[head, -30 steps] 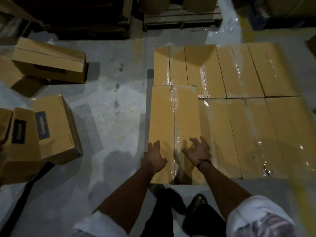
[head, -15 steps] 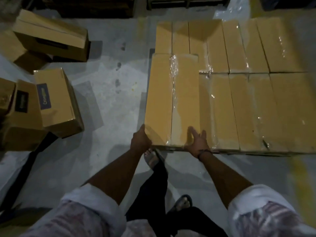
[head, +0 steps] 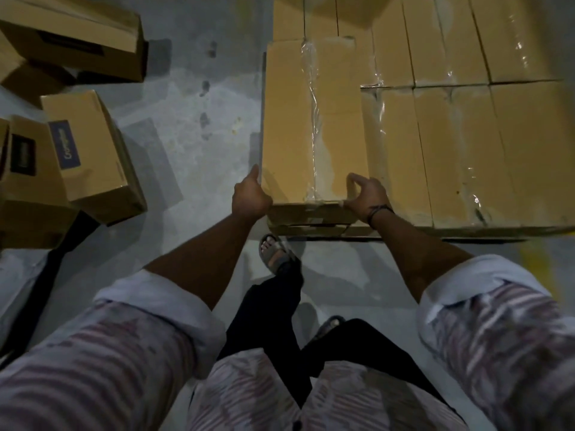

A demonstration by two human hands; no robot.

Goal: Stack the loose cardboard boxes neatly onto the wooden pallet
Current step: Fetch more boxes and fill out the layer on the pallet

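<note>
**Head view.** Box (head: 314,119) atop the lower layer (head: 466,150), at the near left corner of the pallet (head: 451,236). Left hand (head: 250,197) clasped round its near left corner, thumb up the side. Right hand (head: 365,197) curled over its near right top edge. Loose boxes (head: 90,157) on the floor (head: 193,150), well to the left. Likely hazards: an uneven push leaving the box skewed or overhanging the pallet's left edge; a slipped grip dropping it onto the sandalled foot (head: 275,253) just below.

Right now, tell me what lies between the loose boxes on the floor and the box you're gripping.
Only bare grey floor with a few dark spots separates the loose boxes from the held box, as the head view shows.
</note>
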